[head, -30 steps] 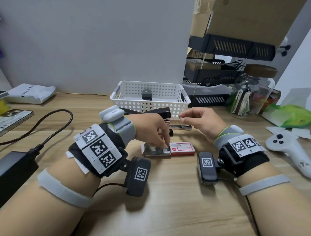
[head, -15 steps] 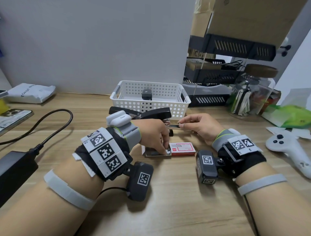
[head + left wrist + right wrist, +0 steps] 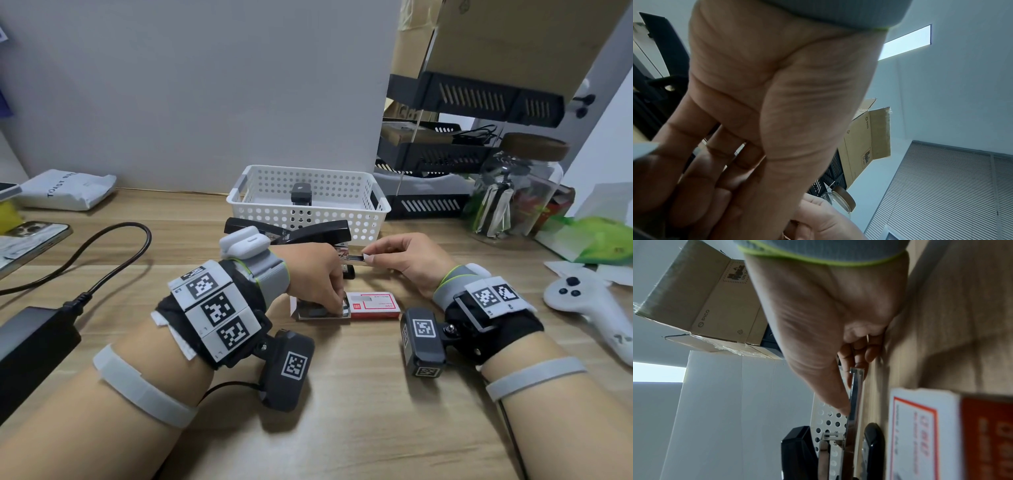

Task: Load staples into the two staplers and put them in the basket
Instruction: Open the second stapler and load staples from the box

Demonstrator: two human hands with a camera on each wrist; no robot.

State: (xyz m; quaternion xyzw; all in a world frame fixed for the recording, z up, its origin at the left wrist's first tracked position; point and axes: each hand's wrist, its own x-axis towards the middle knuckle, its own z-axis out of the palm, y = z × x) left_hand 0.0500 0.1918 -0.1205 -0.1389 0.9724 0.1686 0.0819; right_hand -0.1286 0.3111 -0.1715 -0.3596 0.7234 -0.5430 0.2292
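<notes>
A black stapler (image 3: 308, 233) lies open on the wooden desk in front of the white basket (image 3: 376, 209), its metal rail (image 3: 354, 259) sticking out to the right. My right hand (image 3: 366, 256) pinches that rail (image 3: 856, 394) between thumb and fingers. Just in front, my left hand (image 3: 337, 303) reaches down with its fingertips pinching at staples in the open staple tray (image 3: 315, 312). The tray's red box (image 3: 375, 305) lies beside it. A second black stapler (image 3: 301, 193) stands inside the basket. The left wrist view shows only my palm and fingers (image 3: 701, 186).
A power brick (image 3: 34, 339) and its cable lie at the left, with a phone (image 3: 30, 236) and a white pouch (image 3: 65, 188) behind. A glass jar (image 3: 517, 192), a green bag (image 3: 603, 240) and a white controller (image 3: 589, 308) stand right. Black shelving (image 3: 445, 161) rises behind the basket.
My right hand has slid slightly left and down along the rail. My left forearm has shifted right and forward, while its fingertips stay at the staple tray.
</notes>
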